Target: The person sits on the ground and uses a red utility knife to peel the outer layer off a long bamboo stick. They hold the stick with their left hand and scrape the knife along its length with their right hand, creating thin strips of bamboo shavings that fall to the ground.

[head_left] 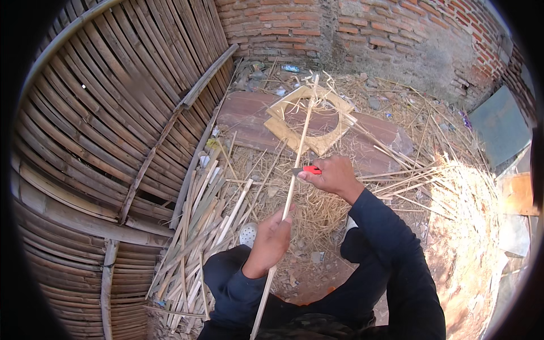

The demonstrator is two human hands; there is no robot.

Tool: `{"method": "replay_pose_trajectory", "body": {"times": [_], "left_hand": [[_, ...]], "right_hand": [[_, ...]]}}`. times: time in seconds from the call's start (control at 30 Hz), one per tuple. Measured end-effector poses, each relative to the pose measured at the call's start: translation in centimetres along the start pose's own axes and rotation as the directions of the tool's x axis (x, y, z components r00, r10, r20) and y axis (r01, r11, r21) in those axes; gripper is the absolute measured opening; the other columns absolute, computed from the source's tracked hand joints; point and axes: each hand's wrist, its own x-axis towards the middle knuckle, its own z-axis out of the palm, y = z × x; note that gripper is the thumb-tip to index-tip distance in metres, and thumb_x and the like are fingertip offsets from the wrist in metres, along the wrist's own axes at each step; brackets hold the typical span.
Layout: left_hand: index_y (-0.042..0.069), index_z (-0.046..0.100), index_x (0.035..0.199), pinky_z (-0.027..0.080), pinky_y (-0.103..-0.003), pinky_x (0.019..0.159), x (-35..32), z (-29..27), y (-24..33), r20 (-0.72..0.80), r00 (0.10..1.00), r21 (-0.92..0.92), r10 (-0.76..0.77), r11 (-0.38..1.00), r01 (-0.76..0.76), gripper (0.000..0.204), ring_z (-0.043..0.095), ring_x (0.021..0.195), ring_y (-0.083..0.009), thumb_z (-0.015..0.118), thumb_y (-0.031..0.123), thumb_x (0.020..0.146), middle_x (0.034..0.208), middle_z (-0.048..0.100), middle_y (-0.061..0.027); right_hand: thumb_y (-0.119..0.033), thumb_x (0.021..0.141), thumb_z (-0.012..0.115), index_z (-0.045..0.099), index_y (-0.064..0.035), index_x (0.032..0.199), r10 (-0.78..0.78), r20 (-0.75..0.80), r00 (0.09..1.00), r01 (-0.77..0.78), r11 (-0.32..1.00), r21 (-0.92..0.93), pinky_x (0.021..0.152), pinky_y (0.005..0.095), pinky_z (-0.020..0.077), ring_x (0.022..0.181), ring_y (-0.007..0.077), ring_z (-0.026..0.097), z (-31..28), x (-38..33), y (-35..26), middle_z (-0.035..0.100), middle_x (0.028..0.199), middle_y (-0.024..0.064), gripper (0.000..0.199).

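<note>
A long bamboo strip (298,148) runs from near-centre, btw the person's knees, up and slightly right to the far side, its tip over a square wood frame w/ a round hole (310,119). The left hand (271,241) is closed around the strip low down, thumb up along it. The right hand (333,174) sits farther up, just right of the strip, closed on a red-handled knife (309,169); the blade end meets the strip's right edge. Both grips are tight, no gap visible. Strip is slightly tilted, not bent much.

Left of the left hand, near, lies a pile of cut strips (198,238), fanned out on the ground, close to the left knee. Farther left a woven bamboo wall (107,113) curves round and closes off that side. Far side: a brick wall (351,34), w/ a reddish board (249,122) on the ground under the frame. Right side: straw and shavings (453,198) heaped, w/ a grey panel (501,127) at far right.

Open room is mostly the patch of ground btw the hands and the frame, strewn w/ shavings, and the bare dirt by the right leg. Left is tight: pile and wall crowd the strip's near end.
</note>
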Motion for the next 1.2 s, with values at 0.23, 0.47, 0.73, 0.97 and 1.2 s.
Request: {"method": "replay_pose_trajectory", "body": {"times": [0.23,0.47,0.73,0.97,1.2], "left_hand": [[0.001,0.044,0.134,0.025,-0.019,0.043,-0.7,-0.8,-0.3,0.007,0.994,0.166,0.108,0.980,-0.107,0.037,0.030,0.046,-0.0001,0.043,0.012,0.098,0.059,0.036,0.0088],[0.001,0.047,0.133,0.026,-0.018,0.053,-0.8,-0.3,-0.3,-0.033,0.986,0.248,0.161,0.957,-0.148,0.036,0.032,0.060,0.0009,0.044,0.010,0.098,0.069,0.038,0.0091],[0.001,0.043,0.136,0.026,-0.019,0.041,-1.4,-0.4,-0.2,0.011,0.986,0.251,0.164,0.954,-0.162,0.039,0.033,0.044,0.0000,0.043,0.010,0.098,0.058,0.038,0.0088],[0.000,0.042,0.136,0.024,-0.018,0.048,-2.1,0.4,-2.6,0.031,0.994,0.281,0.102,0.954,-0.107,0.039,0.031,0.054,0.0007,0.045,0.010,0.098,0.064,0.036,0.0101],[0.001,0.041,0.137,0.024,-0.018,0.051,-2.6,1.0,-3.3,0.126,0.991,0.357,0.045,0.930,-0.088,0.041,0.028,0.060,0.0004,0.045,0.009,0.098,0.070,0.033,0.0093]], "right_hand": [[-0.070,0.079,0.050,0.069,-0.0131,0.070,-0.125,0.080,0.989,0.125,0.992,0.010,0.048,0.0413,0.0457,0.049,0.0323,0.060,0.6,-0.8,-1.4,0.057,0.050,0.0136,0.061],[-0.067,0.080,0.051,0.067,-0.0098,0.065,-0.059,-0.033,0.998,0.057,0.997,-0.055,0.049,0.0417,0.0452,0.051,0.0321,0.059,1.6,1.4,1.1,0.058,0.053,0.0143,0.061],[-0.067,0.082,0.049,0.066,-0.0068,0.064,-0.005,-0.002,1.000,0.005,1.000,0.006,0.051,0.0441,0.0463,0.054,0.0361,0.059,1.0,0.7,-0.6,0.056,0.051,0.0155,0.065],[-0.066,0.080,0.051,0.068,-0.0091,0.068,0.057,-0.066,0.996,-0.065,0.990,-0.124,0.052,0.0438,0.0460,0.055,0.0345,0.061,0.8,2.0,5.3,0.058,0.054,0.0149,0.061],[-0.066,0.083,0.048,0.069,-0.0078,0.067,0.192,-0.263,0.945,-0.255,0.940,-0.229,0.055,0.0452,0.0464,0.059,0.0359,0.061,1.5,1.8,14.6,0.061,0.060,0.0177,0.063]]}}
